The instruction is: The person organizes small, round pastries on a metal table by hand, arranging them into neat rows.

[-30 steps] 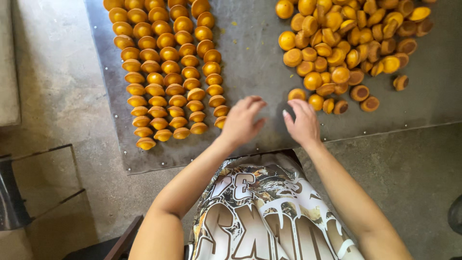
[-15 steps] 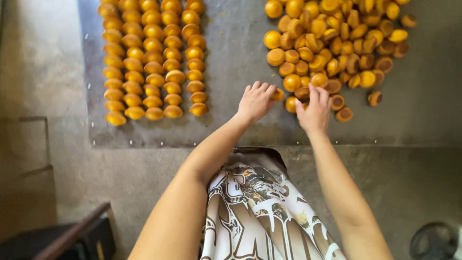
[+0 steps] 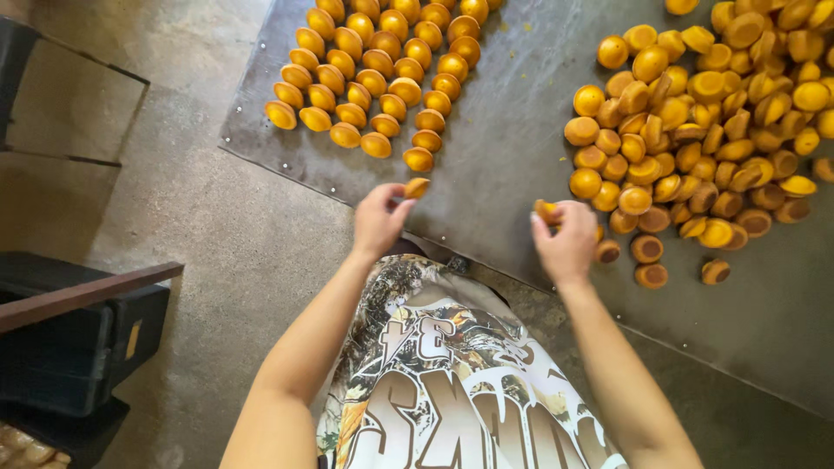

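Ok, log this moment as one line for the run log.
left hand: holds one orange piece | right hand: holds another piece | neat rows left | loose pile right | metal sheet

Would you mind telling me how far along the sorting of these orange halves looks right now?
Done: five neat rows of halves lie on the metal sheet. In hand: the left hand holds one half at its fingertips just below the rows, and the right hand holds another piece. Left: a large loose pile at the right remains unarranged.
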